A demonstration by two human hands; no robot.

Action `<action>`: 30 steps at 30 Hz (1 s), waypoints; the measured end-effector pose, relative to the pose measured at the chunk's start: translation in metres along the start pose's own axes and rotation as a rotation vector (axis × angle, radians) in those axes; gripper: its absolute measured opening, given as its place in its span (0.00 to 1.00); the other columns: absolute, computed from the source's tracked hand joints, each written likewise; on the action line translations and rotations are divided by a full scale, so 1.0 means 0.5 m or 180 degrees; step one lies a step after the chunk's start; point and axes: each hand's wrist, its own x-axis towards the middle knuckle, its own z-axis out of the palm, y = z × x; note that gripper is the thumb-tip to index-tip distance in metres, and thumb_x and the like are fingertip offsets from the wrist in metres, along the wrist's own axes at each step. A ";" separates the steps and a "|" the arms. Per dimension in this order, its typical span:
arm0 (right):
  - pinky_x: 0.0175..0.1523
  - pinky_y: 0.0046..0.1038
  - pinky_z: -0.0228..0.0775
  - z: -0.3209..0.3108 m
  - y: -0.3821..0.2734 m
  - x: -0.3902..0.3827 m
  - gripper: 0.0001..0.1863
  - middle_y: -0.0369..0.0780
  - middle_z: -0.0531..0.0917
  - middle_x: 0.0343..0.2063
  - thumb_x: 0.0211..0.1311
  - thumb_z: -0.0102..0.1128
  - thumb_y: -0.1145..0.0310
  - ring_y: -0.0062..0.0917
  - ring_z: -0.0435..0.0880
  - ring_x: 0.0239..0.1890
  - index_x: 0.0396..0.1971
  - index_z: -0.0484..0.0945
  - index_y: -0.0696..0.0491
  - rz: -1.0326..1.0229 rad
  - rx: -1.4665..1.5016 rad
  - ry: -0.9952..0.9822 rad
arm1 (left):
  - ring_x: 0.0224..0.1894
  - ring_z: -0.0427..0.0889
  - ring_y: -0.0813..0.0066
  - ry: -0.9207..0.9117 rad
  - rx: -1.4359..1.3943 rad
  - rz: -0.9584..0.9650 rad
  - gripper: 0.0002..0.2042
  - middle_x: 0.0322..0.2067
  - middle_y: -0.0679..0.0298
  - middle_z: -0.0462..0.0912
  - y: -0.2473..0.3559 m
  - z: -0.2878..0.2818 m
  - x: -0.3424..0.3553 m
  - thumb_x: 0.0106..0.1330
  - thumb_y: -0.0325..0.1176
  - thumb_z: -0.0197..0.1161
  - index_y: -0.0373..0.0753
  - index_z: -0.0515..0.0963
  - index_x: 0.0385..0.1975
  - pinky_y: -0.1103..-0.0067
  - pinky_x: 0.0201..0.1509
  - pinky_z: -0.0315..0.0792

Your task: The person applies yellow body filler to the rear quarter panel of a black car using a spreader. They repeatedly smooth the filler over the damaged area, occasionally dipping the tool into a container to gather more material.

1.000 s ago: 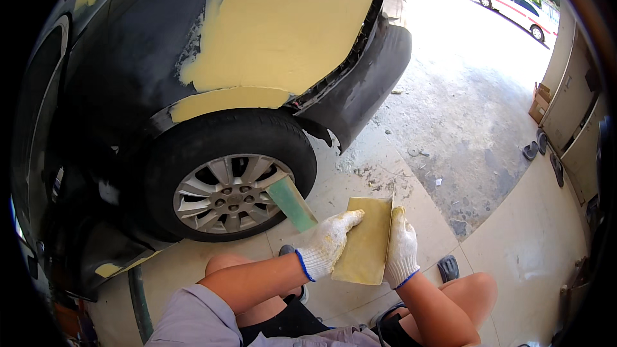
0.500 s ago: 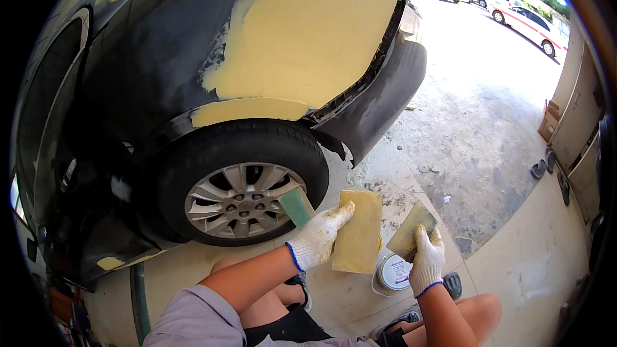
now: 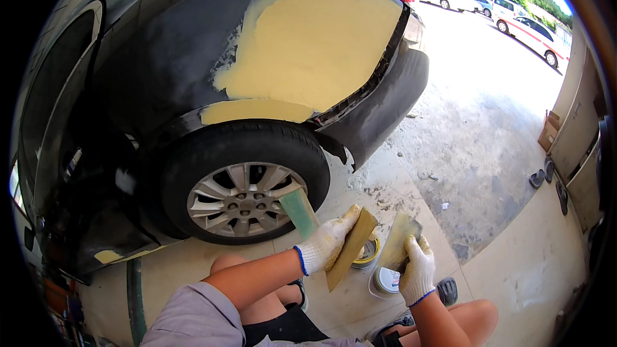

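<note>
My left hand (image 3: 326, 243), in a white knit glove with stains, is closed on a yellowish putty board (image 3: 353, 247) tilted nearly edge-on. A green flat spreader (image 3: 299, 213) sticks out on the far side of the same hand, seemingly gripped with the board. My gloved right hand (image 3: 419, 271) pinches a thin putty spreader (image 3: 396, 239), its blade smeared yellowish, just right of the board and apart from it. Pale yellow putty (image 3: 315, 45) covers much of the dark car's rear panel (image 3: 167, 38), with a strip (image 3: 257, 110) along the wheel arch.
Below my hands stand an opened can (image 3: 367, 254) with a yellow rim and a smaller lidded can (image 3: 387, 279). The rear wheel (image 3: 241, 199) is ahead to the left, beside the bumper (image 3: 385, 103). Slippers (image 3: 542, 175) and a cardboard box (image 3: 548, 132) lie at right.
The board has turned from broad face to nearly edge-on, uncovering the yellow-rimmed can. My right hand and its spreader have shifted slightly left and down. The view has moved a little.
</note>
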 end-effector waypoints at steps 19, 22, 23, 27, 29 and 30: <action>0.49 0.39 0.78 0.032 -0.004 -0.035 0.17 0.49 0.88 0.37 0.67 0.61 0.59 0.43 0.88 0.42 0.48 0.81 0.55 -0.0525 -0.4078 -0.0861 | 0.11 0.76 0.75 -0.0325 0.0026 0.0029 0.31 0.24 0.54 0.87 0.033 -0.060 0.001 0.83 0.56 0.41 0.32 0.71 0.66 0.83 0.11 0.69; 0.51 0.40 0.77 0.025 -0.008 -0.041 0.19 0.52 0.88 0.40 0.67 0.61 0.58 0.47 0.87 0.45 0.49 0.81 0.55 -0.0335 -0.4066 -0.0642 | 0.11 0.78 0.74 -0.0427 -0.0101 0.0418 0.33 0.25 0.53 0.88 0.072 -0.062 0.006 0.83 0.56 0.41 0.31 0.67 0.70 0.82 0.13 0.70; 0.51 0.39 0.77 0.017 -0.009 -0.035 0.19 0.51 0.88 0.41 0.67 0.61 0.58 0.45 0.87 0.45 0.49 0.82 0.56 -0.0450 -0.3785 -0.0584 | 0.11 0.78 0.74 -0.0390 0.0038 0.0418 0.32 0.25 0.53 0.88 0.076 -0.059 0.017 0.82 0.56 0.41 0.32 0.68 0.69 0.82 0.12 0.70; 0.51 0.30 0.76 -0.031 0.020 0.030 0.16 0.44 0.88 0.41 0.70 0.60 0.65 0.25 0.85 0.44 0.49 0.81 0.61 -0.0836 -0.2573 -0.0208 | 0.11 0.77 0.76 -0.0030 0.0492 0.0127 0.29 0.25 0.55 0.88 0.040 -0.076 0.051 0.82 0.54 0.45 0.33 0.72 0.65 0.82 0.13 0.69; 0.46 0.24 0.76 0.008 -0.036 0.032 0.15 0.38 0.86 0.39 0.72 0.59 0.67 0.17 0.81 0.42 0.50 0.80 0.62 -0.0935 -0.1412 -0.0070 | 0.10 0.76 0.77 0.0201 0.0794 -0.0070 0.26 0.26 0.55 0.88 0.017 -0.101 0.050 0.82 0.51 0.46 0.35 0.74 0.63 0.84 0.13 0.67; 0.49 0.27 0.80 0.000 -0.087 0.032 0.16 0.39 0.86 0.44 0.73 0.58 0.70 0.20 0.84 0.43 0.56 0.78 0.61 -0.0968 -0.1203 -0.0025 | 0.11 0.75 0.78 0.0099 0.0953 -0.0084 0.25 0.27 0.56 0.89 0.002 -0.095 0.068 0.82 0.49 0.46 0.35 0.75 0.62 0.85 0.13 0.66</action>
